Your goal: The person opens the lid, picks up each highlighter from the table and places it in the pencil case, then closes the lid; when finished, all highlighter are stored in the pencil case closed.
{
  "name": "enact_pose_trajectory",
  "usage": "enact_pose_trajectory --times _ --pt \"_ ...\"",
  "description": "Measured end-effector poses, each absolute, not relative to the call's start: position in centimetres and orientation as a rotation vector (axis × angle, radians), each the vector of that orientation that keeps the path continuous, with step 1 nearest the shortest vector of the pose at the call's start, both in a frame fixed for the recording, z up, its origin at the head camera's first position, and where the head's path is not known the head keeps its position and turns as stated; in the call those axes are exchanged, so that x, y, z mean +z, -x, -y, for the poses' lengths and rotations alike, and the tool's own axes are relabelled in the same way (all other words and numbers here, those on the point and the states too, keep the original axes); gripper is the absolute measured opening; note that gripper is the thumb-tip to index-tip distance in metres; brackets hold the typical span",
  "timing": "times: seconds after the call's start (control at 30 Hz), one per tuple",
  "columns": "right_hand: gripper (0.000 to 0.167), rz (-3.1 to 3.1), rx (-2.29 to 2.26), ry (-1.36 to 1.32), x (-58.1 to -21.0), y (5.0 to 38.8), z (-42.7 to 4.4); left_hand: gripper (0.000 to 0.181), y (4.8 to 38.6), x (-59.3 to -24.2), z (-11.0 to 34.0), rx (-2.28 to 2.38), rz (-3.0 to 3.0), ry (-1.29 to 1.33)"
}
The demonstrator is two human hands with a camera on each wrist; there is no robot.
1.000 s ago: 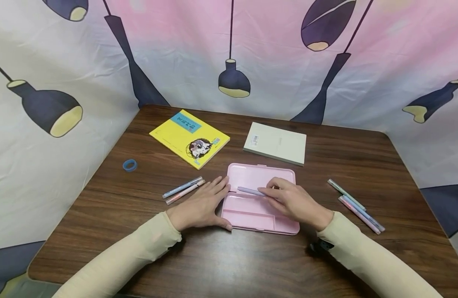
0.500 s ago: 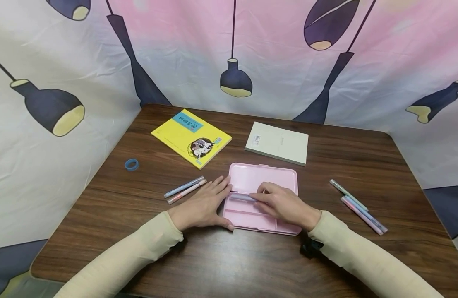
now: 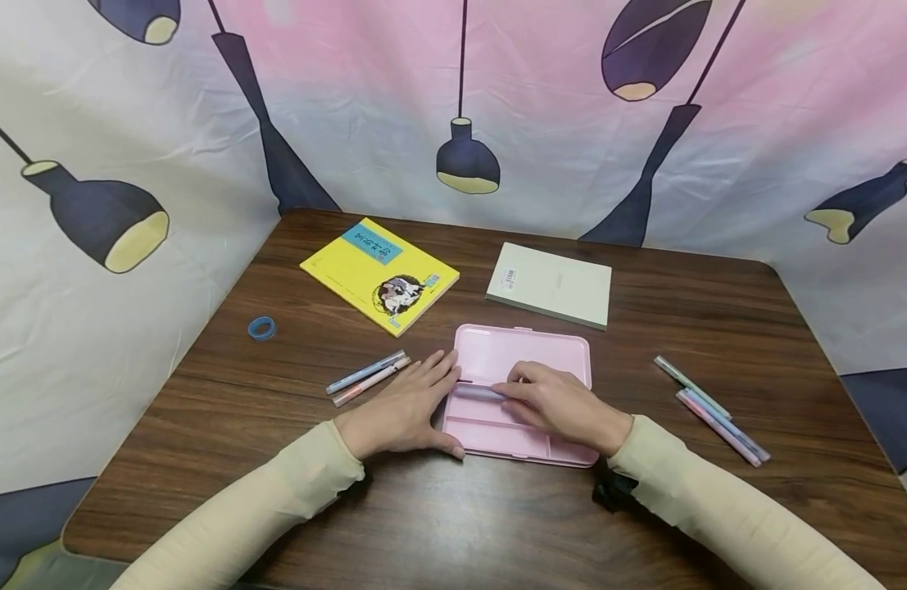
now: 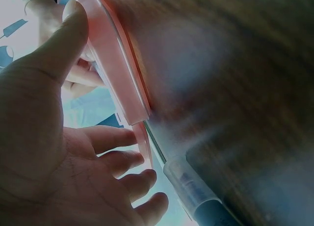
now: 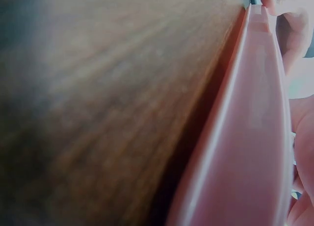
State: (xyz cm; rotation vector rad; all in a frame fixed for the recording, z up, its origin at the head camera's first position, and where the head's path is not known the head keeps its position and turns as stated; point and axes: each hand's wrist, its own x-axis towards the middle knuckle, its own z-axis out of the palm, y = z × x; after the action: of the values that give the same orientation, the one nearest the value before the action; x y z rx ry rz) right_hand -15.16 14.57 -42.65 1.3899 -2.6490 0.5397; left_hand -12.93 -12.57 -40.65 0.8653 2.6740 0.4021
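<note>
A pink pencil case (image 3: 519, 348) lies opened flat on the table, its lid toward the back. My left hand (image 3: 401, 408) rests along the case's left edge with its fingers spread and fairly straight. In the left wrist view, the thumb and fingers of that left hand (image 4: 73, 152) sit at the case's side wall (image 4: 110, 54). Over the case's tray, my right hand (image 3: 560, 406) pinches a pale lavender pen (image 3: 477, 392), which lies level in the long back compartment. Part of the pen is hidden under the fingers. The right wrist view shows mainly the case's outer wall (image 5: 250, 118).
Left of the case lie a blue pen (image 3: 365, 371) and a pinkish pen (image 3: 370, 380). Several more pens (image 3: 722, 426) lie at the right. A yellow book (image 3: 379, 274) and a pale book (image 3: 549, 284) lie behind, and a blue tape roll (image 3: 261, 329) at far left.
My right hand has moved left and slightly down, bringing the pen from above the case's hinge line into the back compartment. My left hand has stayed at the case's left edge.
</note>
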Motion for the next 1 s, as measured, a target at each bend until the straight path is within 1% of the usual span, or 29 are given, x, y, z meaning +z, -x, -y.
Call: enact_pose_trajectory --times 0.27,0.7,1.0 --pt "0.028 2.623 0.538 -1.398 -42.78 15.27 -14.6 0.114 13.0 -40.52 12.49 0.381 -2.68 -0.868" --pt "0.027 2.548 0.408 -1.408 -42.8 15.14 -14.29 0.113 12.93 -40.62 12.5 0.381 -2.679 -0.863" --pt "0.023 2.557 0.401 -1.397 -42.75 15.09 -14.11 0.113 12.91 -40.59 12.5 0.375 -2.673 -0.867"
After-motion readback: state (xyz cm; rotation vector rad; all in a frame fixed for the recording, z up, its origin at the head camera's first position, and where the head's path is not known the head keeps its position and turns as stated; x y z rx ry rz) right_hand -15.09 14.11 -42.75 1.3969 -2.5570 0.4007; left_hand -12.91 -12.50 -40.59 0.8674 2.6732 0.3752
